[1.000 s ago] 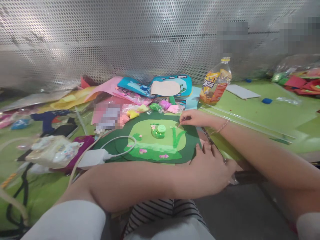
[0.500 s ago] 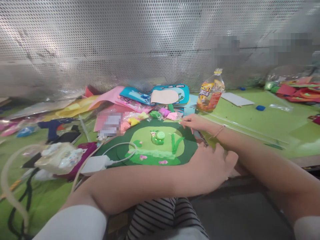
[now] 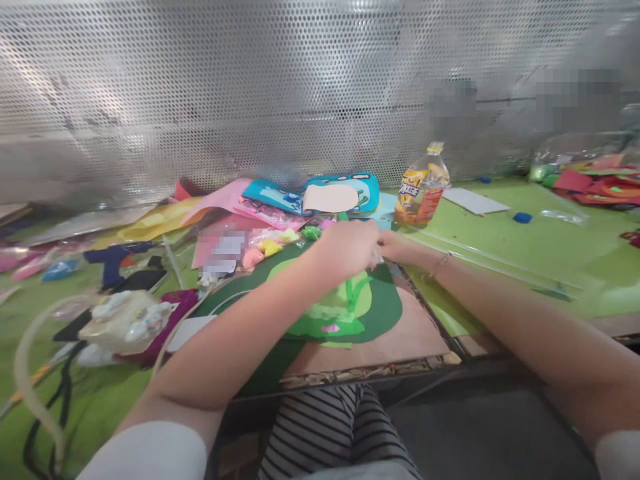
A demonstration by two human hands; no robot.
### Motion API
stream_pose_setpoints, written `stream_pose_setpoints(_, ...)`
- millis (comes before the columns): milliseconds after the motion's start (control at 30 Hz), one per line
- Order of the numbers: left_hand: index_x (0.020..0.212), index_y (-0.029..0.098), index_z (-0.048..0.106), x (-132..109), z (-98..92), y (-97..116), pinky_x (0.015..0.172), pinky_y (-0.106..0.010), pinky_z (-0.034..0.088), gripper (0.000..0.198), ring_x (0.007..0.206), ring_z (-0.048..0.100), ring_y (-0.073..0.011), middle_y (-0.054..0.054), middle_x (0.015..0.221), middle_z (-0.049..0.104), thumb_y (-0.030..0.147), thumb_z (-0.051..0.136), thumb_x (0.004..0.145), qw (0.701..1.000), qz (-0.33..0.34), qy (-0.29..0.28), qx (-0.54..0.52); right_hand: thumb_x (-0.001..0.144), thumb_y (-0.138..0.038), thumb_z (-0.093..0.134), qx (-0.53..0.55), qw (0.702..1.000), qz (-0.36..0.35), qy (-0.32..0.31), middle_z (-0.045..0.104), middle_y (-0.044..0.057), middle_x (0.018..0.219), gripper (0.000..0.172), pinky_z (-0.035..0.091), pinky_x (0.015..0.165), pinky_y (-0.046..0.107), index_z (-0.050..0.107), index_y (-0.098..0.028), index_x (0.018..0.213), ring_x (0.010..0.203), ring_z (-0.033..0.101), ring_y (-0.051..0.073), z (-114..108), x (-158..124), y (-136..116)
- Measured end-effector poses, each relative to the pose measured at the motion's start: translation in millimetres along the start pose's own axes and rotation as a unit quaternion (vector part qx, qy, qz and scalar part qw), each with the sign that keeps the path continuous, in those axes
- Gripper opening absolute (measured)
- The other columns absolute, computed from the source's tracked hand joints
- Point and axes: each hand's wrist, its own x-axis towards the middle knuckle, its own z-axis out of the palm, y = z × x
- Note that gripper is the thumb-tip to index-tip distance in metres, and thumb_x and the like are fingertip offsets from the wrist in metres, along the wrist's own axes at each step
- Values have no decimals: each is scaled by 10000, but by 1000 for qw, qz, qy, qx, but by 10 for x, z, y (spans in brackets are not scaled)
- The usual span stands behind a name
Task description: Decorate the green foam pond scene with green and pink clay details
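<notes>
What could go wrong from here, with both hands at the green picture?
The left forearm crosses over the green picture and might smear its decorations. The white adapter sits right by that forearm and could get nudged. The bottle stands beyond the right hand and might tip if bumped.

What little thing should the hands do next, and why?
Perhaps slowly ease the left hand back from the right hand: they are close together near the far edge of the green picture, and the left arm crosses over it, hiding part. I can't tell what they hold.
</notes>
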Motion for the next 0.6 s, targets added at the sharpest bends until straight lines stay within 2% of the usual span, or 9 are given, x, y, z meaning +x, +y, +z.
stream_pose_setpoints(67,1116,78,475,78,-6,-210,768,-325,467,412,975,586,-276,-165,1033,609,283,599,781,999,-30,-16,10,761,-283,492,1,1000,-5,-11,657,49,720,236,405,577,262,673,-131,763,605,538,143,-3,3,-7)
stream_pose_setpoints(167,1146,153,480,182,27,-454,808,-275,452,437,1006,571,-223,-104,1108,602,224,636,744,998,-20,-61,15,787,-296,474,-1,1000,-6,-7,662,51,766,261,394,581,240,671,-134,842,633,539,132,-6,12,-53)
stream_pose_setpoints(333,1211,221,463,286,163,-592,807,-235,447,465,982,578,-172,-67,1189,577,202,599,767,994,-9,-107,15,802,-314,455,0,1000,-16,6,624,43,688,277,369,535,233,656,-125,822,577,497,122,-9,-2,-161)
stream_pose_setpoints(400,1218,210,465,297,221,-604,821,-248,445,421,988,577,-174,-83,1189,578,180,543,805,994,-27,-104,18,796,-287,459,-13,1000,-7,8,620,37,683,259,361,533,230,659,-125,828,566,487,117,-14,-13,-193)
stream_pose_setpoints(500,1209,138,476,295,292,-655,851,-341,450,347,1015,565,-217,-156,1178,566,164,461,863,993,-81,-77,32,784,-244,476,-26,1000,10,14,659,49,775,225,383,598,232,667,-133,827,648,535,128,-25,-20,-207)
stream_pose_setpoints(600,1173,123,506,305,342,-742,846,-414,471,318,1000,561,-222,-137,1144,561,280,488,897,992,-112,-53,38,787,-229,479,-45,999,22,19,671,45,784,215,379,616,228,672,-141,823,674,545,131,-31,-15,-181)
